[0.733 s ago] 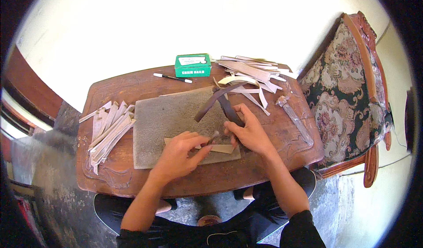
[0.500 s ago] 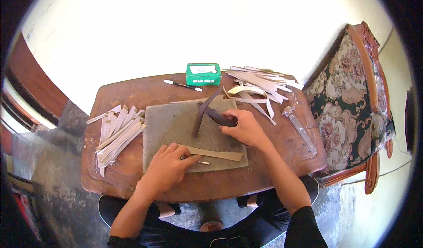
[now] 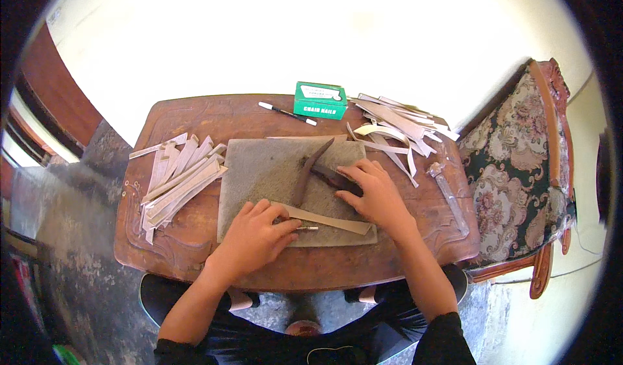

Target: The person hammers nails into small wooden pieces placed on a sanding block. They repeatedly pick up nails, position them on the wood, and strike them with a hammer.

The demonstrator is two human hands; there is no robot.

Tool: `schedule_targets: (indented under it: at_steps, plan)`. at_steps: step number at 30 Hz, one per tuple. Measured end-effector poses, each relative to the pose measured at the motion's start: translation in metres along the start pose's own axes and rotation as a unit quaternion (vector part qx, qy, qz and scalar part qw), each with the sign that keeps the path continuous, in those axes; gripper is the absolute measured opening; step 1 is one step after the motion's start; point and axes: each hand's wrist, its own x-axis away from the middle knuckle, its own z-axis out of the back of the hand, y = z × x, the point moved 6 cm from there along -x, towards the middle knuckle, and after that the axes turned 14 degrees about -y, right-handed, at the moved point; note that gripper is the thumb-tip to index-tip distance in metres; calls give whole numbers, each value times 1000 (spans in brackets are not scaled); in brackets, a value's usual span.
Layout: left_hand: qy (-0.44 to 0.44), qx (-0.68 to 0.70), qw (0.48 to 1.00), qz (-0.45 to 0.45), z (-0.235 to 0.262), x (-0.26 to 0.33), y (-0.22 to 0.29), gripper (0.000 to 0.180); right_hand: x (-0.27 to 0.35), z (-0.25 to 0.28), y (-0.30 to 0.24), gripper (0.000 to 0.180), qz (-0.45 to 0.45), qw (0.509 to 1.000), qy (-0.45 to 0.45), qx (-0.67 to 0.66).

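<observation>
A grey stone slab (image 3: 259, 170) lies on the wooden table. On it rests a dark hammer (image 3: 310, 177) with a long, slightly curved head. My right hand (image 3: 373, 193) is at the hammer's handle, thumb and fingers apart on either side of it. A beige strip (image 3: 337, 220), like leather or card, crosses the slab's near part. My left hand (image 3: 256, 235) is at the strip's left end with its fingers bent. From under those fingers sticks a short, thin metal rod (image 3: 307, 228), its other end hidden by the hand.
Several pale strips (image 3: 185, 186) are piled on the left of the table (image 3: 188, 255), and more strips (image 3: 396, 121) at the back right. A green box (image 3: 320, 101) and a marker (image 3: 287, 113) are at the back. A clear, narrow object (image 3: 449, 199) lies at right, beside a floral chair (image 3: 506, 177).
The hammer has been lowered flat onto the slab, and my right hand's fingers have loosened from its handle. My left hand stays by the strip and rod. The whole view has shifted slightly.
</observation>
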Motion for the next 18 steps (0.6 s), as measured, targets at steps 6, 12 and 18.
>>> schedule_targets:
  at_steps: [6,12,18]
  plan:
    - [63,13,997,42,12,-1,-22,26,35,-12,-28,27,20,996,-84,10]
    - [12,11,998,66,9,-2,-33,28,39,-21,-31,22,6,995,-99,23]
    - [18,28,998,47,10,-2,-34,29,40,-12,-34,18,15,998,-46,27]
